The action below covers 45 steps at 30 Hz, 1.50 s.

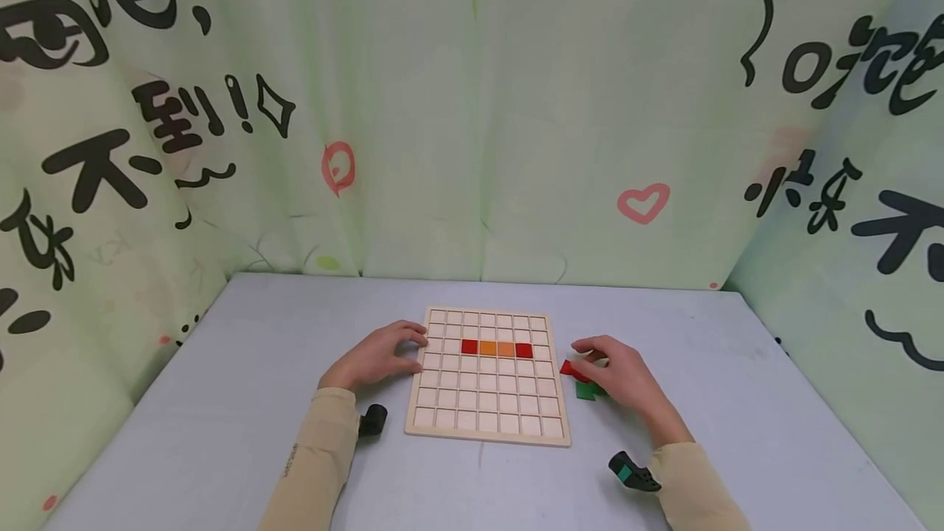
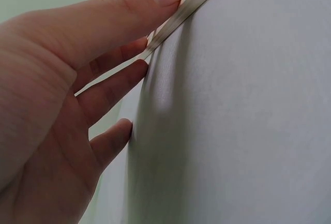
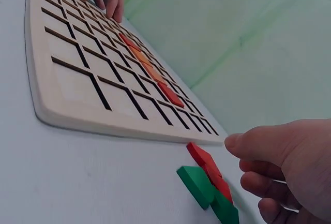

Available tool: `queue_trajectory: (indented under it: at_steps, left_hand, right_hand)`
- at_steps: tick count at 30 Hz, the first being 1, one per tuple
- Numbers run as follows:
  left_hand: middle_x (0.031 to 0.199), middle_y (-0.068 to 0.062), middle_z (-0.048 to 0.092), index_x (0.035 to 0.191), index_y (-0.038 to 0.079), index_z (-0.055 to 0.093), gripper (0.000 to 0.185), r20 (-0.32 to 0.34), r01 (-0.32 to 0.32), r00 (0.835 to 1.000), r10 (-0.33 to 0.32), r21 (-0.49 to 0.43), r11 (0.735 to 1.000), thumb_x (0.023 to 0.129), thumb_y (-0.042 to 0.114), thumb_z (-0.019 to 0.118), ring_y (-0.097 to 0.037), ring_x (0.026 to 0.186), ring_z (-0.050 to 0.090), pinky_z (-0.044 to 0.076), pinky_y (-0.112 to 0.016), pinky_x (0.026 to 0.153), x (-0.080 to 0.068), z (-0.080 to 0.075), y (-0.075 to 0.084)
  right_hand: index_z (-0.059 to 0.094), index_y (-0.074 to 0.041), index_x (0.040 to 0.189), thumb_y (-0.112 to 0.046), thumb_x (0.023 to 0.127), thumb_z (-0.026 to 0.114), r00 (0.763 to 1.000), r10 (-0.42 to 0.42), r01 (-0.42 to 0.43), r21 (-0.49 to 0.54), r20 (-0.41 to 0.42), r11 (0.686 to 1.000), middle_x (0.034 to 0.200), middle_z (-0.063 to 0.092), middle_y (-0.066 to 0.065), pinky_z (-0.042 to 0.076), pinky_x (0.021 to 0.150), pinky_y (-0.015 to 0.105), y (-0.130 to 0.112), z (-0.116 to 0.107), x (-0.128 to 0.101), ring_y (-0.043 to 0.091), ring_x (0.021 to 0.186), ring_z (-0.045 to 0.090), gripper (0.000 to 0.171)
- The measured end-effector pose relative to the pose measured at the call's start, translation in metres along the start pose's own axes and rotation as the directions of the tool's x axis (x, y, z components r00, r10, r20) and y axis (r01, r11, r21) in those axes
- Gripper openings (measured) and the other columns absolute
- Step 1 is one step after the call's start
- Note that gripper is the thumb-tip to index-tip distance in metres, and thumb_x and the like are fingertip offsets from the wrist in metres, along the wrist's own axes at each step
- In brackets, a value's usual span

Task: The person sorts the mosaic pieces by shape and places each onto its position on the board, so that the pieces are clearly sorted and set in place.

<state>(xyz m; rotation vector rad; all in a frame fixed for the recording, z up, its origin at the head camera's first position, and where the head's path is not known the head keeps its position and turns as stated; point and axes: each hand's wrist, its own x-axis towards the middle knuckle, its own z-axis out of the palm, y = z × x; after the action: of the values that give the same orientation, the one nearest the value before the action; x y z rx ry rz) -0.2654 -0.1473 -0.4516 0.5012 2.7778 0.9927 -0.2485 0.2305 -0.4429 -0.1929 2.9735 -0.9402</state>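
A pale wooden grid board (image 1: 487,424) lies flat on the grey table. One of its rows holds a line of red and orange tiles (image 1: 496,348), also visible in the right wrist view as tiles (image 3: 150,71). My left hand (image 1: 378,356) rests with straight fingers (image 2: 119,84) against the board's left edge (image 2: 178,17), holding nothing. My right hand (image 1: 618,374) hovers just right of the board with loosely curled fingers. Beneath it lie a red piece (image 1: 571,369) (image 3: 206,163) and a green piece (image 1: 586,391) (image 3: 199,185). The thumb (image 3: 248,144) is close to the red piece and grips nothing.
Green printed curtains (image 1: 472,121) wall in the table on three sides. Bare grey tabletop (image 1: 243,351) surrounds the board. Small black wrist cameras (image 1: 372,419) (image 1: 633,472) sit on both sleeved forearms.
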Motion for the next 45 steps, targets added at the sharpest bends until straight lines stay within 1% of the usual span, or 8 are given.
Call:
queue_trajectory:
  at_steps: [7, 11, 15, 22, 25, 30, 38, 45]
  left_hand:
    - [0.133, 0.002, 0.049, 0.109, 0.014, 0.065, 0.035, 0.003, 0.008, 1.000, -0.008, 0.006, 1.000, 0.076, 0.022, 0.075, -0.020, 0.129, 0.041, 0.036, -0.037, 0.107, -0.001, 0.000, 0.001]
    - [0.133, 0.002, 0.049, 0.109, 0.014, 0.065, 0.035, 0.004, 0.008, 1.000, -0.008, 0.003, 1.000, 0.076, 0.022, 0.075, -0.020, 0.129, 0.041, 0.036, -0.038, 0.107, -0.001, 0.000, 0.000]
    - [0.132, 0.002, 0.049, 0.109, 0.013, 0.065, 0.035, 0.005, -0.003, 1.000, 0.003, -0.003, 1.000, 0.076, 0.022, 0.075, -0.021, 0.129, 0.041, 0.036, -0.038, 0.107, 0.000, 0.000, 0.000]
    - [0.134, 0.002, 0.048, 0.110, 0.013, 0.064, 0.036, 0.012, -0.012, 1.000, 0.012, -0.005, 1.000, 0.077, 0.022, 0.074, -0.021, 0.130, 0.040, 0.035, -0.038, 0.108, 0.001, 0.000, -0.002]
    - [0.134, 0.002, 0.048, 0.110, 0.013, 0.064, 0.036, 0.009, -0.008, 1.000, 0.008, -0.008, 1.000, 0.077, 0.022, 0.074, -0.021, 0.130, 0.040, 0.036, -0.038, 0.108, 0.001, 0.001, -0.003]
    - [0.133, 0.003, 0.049, 0.109, 0.014, 0.065, 0.035, 0.007, 0.002, 1.000, -0.002, -0.008, 1.000, 0.076, 0.022, 0.075, -0.020, 0.130, 0.040, 0.036, -0.037, 0.108, 0.001, 0.000, -0.002]
    - [0.133, 0.002, 0.049, 0.109, 0.014, 0.065, 0.036, 0.010, 0.009, 1.000, -0.009, -0.011, 1.000, 0.076, 0.022, 0.075, -0.020, 0.130, 0.040, 0.035, -0.038, 0.108, 0.001, -0.001, -0.001]
    - [0.133, 0.002, 0.049, 0.110, 0.014, 0.065, 0.036, 0.011, 0.014, 1.000, -0.014, -0.014, 1.000, 0.076, 0.022, 0.075, -0.020, 0.130, 0.040, 0.036, -0.038, 0.108, 0.000, 0.000, 0.000]
  right_hand:
    - [0.060, -0.011, 0.118, -0.028, 0.084, 0.066, 1.000, -0.015, 0.015, -0.038, -0.018, 0.999, 0.113, 0.060, 0.009, 0.053, 0.075, 0.034, 0.015, -0.013, -0.013, 0.022, 0.096, 0.055, 0.038]
    - [0.060, -0.010, 0.118, -0.028, 0.083, 0.067, 0.999, -0.032, 0.031, -0.056, -0.022, 0.998, 0.112, 0.060, 0.010, 0.053, 0.075, 0.032, 0.022, -0.016, -0.018, 0.021, 0.095, 0.055, 0.039]
    - [0.060, -0.010, 0.117, -0.027, 0.083, 0.067, 1.000, -0.024, 0.023, -0.056, -0.019, 0.998, 0.110, 0.061, 0.009, 0.052, 0.076, 0.031, 0.025, -0.018, -0.021, 0.021, 0.094, 0.055, 0.039]
    - [0.059, -0.010, 0.118, -0.027, 0.082, 0.068, 1.000, -0.007, 0.007, -0.041, 0.001, 0.999, 0.110, 0.061, 0.009, 0.052, 0.077, 0.032, 0.026, -0.017, -0.023, 0.020, 0.093, 0.055, 0.041]
    - [0.059, -0.010, 0.118, -0.026, 0.082, 0.068, 1.000, -0.001, 0.001, -0.041, 0.004, 0.999, 0.110, 0.061, 0.008, 0.051, 0.075, 0.028, 0.027, -0.015, -0.023, 0.019, 0.093, 0.055, 0.041]
    - [0.060, -0.009, 0.117, -0.025, 0.081, 0.069, 1.000, -0.016, 0.016, -0.047, -0.002, 0.999, 0.109, 0.061, 0.008, 0.048, 0.070, 0.022, 0.027, -0.012, -0.023, 0.017, 0.091, 0.055, 0.040]
    - [0.061, -0.009, 0.116, -0.022, 0.081, 0.070, 1.000, -0.025, 0.025, -0.050, -0.002, 0.998, 0.104, 0.062, 0.006, 0.049, 0.071, 0.025, 0.024, -0.010, -0.024, 0.016, 0.087, 0.054, 0.038]
    - [0.061, -0.010, 0.116, -0.020, 0.080, 0.070, 0.999, -0.024, 0.026, -0.053, 0.031, 0.998, 0.100, 0.061, 0.003, 0.049, 0.071, 0.026, 0.024, -0.010, -0.026, 0.016, 0.086, 0.052, 0.038]
